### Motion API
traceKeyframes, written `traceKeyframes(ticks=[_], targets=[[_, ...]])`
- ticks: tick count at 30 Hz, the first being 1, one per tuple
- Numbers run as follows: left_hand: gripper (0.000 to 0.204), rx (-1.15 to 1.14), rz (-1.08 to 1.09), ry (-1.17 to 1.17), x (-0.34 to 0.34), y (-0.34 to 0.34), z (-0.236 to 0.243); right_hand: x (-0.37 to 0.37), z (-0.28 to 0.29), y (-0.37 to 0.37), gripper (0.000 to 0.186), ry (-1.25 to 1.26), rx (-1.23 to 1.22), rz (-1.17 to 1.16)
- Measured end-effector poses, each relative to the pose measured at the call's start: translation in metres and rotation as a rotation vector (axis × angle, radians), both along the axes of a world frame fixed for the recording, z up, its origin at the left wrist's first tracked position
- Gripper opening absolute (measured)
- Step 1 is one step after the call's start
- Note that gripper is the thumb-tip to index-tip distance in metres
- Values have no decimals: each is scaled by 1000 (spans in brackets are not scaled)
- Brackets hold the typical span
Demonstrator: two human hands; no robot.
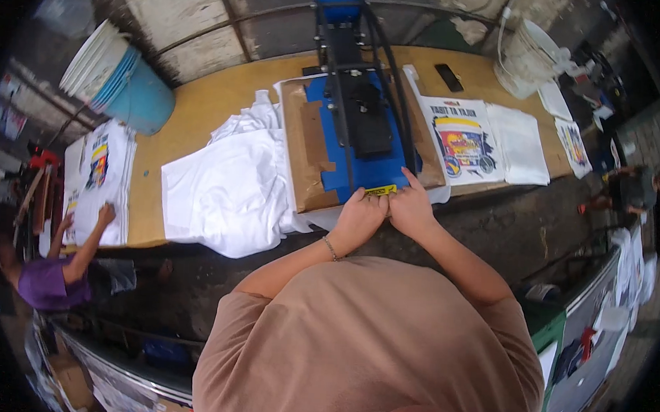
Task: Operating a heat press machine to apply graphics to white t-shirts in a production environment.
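A blue heat press (365, 170) with a black upper frame stands at the table's front edge. At its front lip, by a yellow label, my two hands meet. My left hand (359, 221) is closed, its thumb up against the label; whether it grips anything is hidden. My right hand (413, 210) touches it from the right, index finger stretched toward the black lever bar (403, 113) and the other fingers curled under. Brown paper (312, 149) covers the board beneath the press, and white cloth shows under that board.
White shirts (231, 178) are heaped left of the press. Printed white sheets (460, 142), a phone (449, 77) and a white bucket (528, 60) are on the right. Blue and white buckets (120, 79) stand far left. A person in purple (53, 281) handles printed cloth (96, 179); another person (637, 192) is far right.
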State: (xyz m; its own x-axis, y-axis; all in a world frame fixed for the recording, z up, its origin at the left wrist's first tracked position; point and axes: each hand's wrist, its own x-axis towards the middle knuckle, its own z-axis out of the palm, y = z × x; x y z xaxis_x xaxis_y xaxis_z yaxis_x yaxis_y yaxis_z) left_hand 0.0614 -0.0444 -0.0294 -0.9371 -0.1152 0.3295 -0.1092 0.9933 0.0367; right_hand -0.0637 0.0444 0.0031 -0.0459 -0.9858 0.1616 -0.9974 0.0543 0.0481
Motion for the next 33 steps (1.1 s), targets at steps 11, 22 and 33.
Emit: traceKeyframes(ticks=[11,22,33], targets=[[20,136,8,120,-12,7,11,-12,-22,7,11,-20,-118,29],[38,-4,215,-10,-20,19,10,-19,-33,6,10,-23,-241,148],[31,32,254,-22,-24,26,18,-23,-35,6,13,-126,-358,226]])
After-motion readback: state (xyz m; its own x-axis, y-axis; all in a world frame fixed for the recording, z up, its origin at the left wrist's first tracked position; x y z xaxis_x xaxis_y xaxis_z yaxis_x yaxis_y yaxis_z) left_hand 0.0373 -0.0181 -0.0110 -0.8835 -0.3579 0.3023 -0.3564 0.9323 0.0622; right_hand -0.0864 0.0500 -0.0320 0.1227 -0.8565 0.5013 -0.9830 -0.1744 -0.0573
